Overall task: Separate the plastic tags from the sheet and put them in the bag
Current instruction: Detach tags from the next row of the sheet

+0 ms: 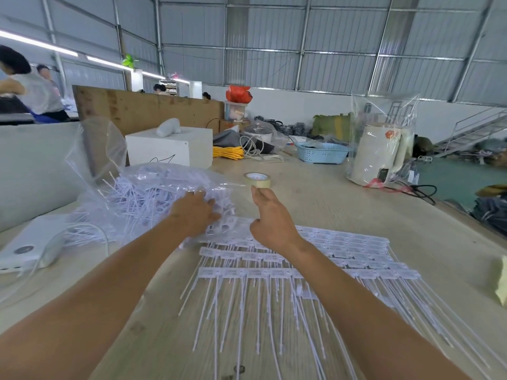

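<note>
The sheets of white plastic tags [301, 264] lie flat on the wooden table [356, 204], overlapped in rows, each tag a small rectangular head with a long thin tail pointing toward the table's near edge. The clear plastic bag [153, 193] lies on the table just left of and behind the sheets, slumped, bulging with a tangle of loose white tags, its mouth toward the sheets.

Both forearms bare; no sleeves, gloves, rings.

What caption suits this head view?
Both hands at the clear bag of loose tags, tag sheets waiting.
</note>
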